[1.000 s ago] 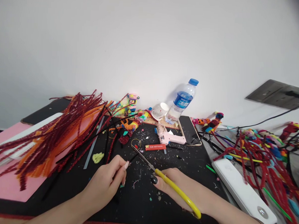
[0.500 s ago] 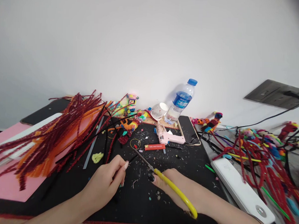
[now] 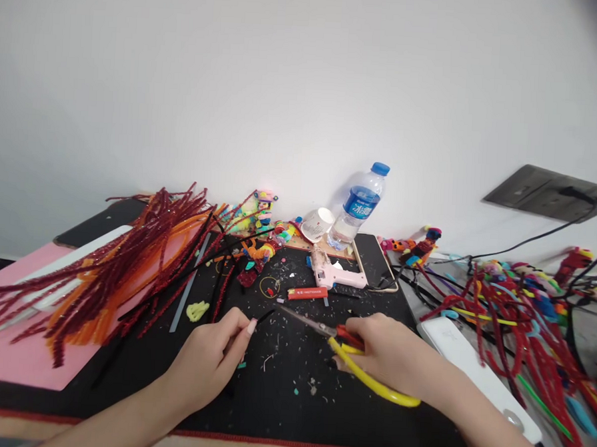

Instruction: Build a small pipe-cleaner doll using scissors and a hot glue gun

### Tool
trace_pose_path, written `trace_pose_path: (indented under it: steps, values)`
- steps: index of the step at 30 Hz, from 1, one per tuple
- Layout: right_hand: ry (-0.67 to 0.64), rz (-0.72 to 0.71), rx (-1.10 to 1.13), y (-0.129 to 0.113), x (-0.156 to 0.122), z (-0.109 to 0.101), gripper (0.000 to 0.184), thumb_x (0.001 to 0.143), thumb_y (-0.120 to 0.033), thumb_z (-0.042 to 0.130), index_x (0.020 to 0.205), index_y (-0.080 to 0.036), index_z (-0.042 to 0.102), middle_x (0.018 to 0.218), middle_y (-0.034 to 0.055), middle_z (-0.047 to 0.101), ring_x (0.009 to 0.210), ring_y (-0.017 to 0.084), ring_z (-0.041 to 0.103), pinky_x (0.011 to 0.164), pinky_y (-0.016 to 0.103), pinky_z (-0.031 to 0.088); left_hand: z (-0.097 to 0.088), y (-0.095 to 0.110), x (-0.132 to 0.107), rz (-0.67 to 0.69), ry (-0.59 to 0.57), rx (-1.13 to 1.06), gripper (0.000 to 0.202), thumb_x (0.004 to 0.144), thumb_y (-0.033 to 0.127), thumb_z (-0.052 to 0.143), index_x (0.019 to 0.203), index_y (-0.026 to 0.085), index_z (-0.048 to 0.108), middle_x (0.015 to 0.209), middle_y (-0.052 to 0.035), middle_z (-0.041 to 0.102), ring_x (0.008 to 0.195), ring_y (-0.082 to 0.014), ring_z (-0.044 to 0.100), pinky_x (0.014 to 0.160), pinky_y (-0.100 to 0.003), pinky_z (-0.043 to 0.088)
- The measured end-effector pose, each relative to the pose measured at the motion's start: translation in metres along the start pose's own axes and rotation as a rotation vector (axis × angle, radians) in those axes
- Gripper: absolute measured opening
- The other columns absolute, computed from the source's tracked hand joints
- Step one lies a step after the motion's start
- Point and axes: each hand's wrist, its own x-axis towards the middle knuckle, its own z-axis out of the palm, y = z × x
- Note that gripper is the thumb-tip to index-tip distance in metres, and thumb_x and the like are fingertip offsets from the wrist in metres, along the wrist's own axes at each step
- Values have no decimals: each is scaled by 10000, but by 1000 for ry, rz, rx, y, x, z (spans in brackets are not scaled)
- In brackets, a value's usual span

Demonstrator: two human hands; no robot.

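Low over the black mat (image 3: 289, 410), my left hand (image 3: 211, 359) pinches a thin black pipe cleaner (image 3: 264, 316), whose short end pokes out past the thumb and finger. To its right, my right hand (image 3: 382, 351) is wrapped round a pair of scissors (image 3: 360, 377) with yellow handles. The blades point left, and their tips lie close to the end of the pipe cleaner, with a small gap visible. Several tiny scraps are scattered on the mat around both hands.
A heap of red and orange pipe cleaners (image 3: 126, 268) lies left on pink paper (image 3: 35, 370). Behind stand a pink glue gun (image 3: 338, 275), red lighter (image 3: 307, 293), paper cup (image 3: 318, 223) and water bottle (image 3: 358, 210). A white power bank (image 3: 480, 380) and more pipe cleaners (image 3: 517, 335) lie right.
My right hand has turned and drawn the scissors back to the right, away from the black pipe cleaner. The left hand keeps its pinch almost in place. The view has shifted slightly.
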Motion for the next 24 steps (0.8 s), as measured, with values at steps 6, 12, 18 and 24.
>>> trace_pose_path:
  steps: [6, 12, 18, 24]
  values:
    - [68, -83, -83, 22, 7, 5, 235, 712, -295, 654, 926, -199, 647, 878, 72, 670, 808, 237, 624, 638, 275, 391, -13, 2, 10, -80, 125, 94, 268, 919, 359, 336, 719, 210, 436, 550, 40, 531, 513, -132, 527, 577, -254, 377]
    - [77, -101, -33, 17, 10, 5, 266, 727, -167, 654, 992, -157, 639, 989, 106, 639, 900, 220, 615, 748, 269, 428, -37, 6, 31, -195, 177, 133, 269, 908, 382, 345, 730, 215, 459, 573, 33, 586, 529, -144, 544, 579, -254, 358]
    - [343, -218, -14, -9, 21, -15, 201, 859, -121, 472, 731, -146, 625, 842, 66, 593, 745, 141, 574, 694, 239, 410, -49, 4, 44, -255, 223, 208, 318, 885, 401, 350, 738, 208, 555, 666, -1, 668, 536, -151, 552, 540, -247, 323]
    - [354, -493, -73, -42, 74, -8, 166, 835, -95, 524, 789, -147, 675, 882, 56, 577, 803, 136, 555, 717, 236, 385, -57, 0, 60, -367, 270, 340, 281, 864, 382, 382, 782, 221, 598, 720, -21, 694, 576, -176, 579, 529, -253, 308]
